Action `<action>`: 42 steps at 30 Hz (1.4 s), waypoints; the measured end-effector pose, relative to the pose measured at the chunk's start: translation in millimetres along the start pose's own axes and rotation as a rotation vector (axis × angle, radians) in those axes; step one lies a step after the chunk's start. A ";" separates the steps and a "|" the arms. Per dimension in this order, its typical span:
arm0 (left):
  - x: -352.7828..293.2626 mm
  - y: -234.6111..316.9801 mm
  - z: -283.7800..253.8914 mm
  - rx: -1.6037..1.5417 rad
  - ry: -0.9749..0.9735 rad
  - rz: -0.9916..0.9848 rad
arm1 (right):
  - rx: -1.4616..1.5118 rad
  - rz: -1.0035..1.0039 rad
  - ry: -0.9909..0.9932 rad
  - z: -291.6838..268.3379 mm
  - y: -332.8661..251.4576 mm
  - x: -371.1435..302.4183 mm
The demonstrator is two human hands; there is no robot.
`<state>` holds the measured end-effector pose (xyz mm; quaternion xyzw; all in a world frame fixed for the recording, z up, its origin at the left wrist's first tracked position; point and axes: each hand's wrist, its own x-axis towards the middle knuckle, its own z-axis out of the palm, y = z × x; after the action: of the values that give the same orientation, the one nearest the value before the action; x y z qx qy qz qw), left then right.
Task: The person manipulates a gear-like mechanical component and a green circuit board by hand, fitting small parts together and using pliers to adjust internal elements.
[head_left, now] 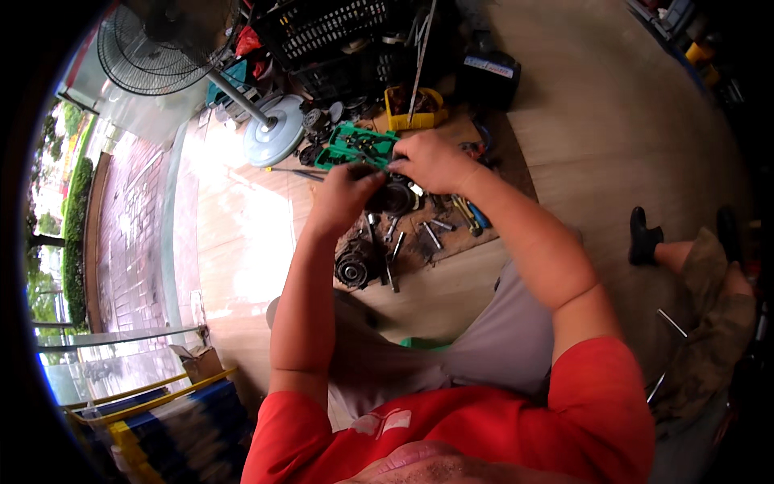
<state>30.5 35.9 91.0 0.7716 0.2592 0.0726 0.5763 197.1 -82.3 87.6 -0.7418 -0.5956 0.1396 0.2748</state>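
My left hand (345, 196) and my right hand (434, 164) meet over the cardboard mat, fingertips nearly touching. Both are closed in a pinch, and whatever lies between the fingers is too small to make out. Just below them sits a dark round machine part (396, 197), partly covered by my left hand. Behind the hands lies an opened green tool case (332, 153) with dark tools in it. Closer to me, a greasy motor-like part with a pulley (355, 264) rests beside a ratchet-like tool (393, 273) and a few loose metal sockets (433, 235).
Pliers with yellow handles (468, 214) lie right of the parts. A yellow bin (415, 121) and black crates (322, 36) stand behind. A fan's round base (276, 131) is at the far left. To my right, another person's leg (676, 255) and dark shoe (643, 236) show.
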 end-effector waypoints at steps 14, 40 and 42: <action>19.1 -24.9 33.3 -0.019 0.456 0.009 | 0.269 0.104 0.174 2.9 -20.6 -9.2; 16.0 -31.3 21.5 -1.141 0.224 0.051 | 0.426 0.017 0.243 35.5 -22.6 -8.4; 15.3 -29.2 23.9 -1.139 0.236 0.049 | 0.433 0.011 0.255 35.5 -22.0 -9.4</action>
<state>44.1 28.9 53.3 0.3325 0.2239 0.2992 0.8659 158.0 -79.7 70.3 -0.6804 -0.5083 0.1707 0.4996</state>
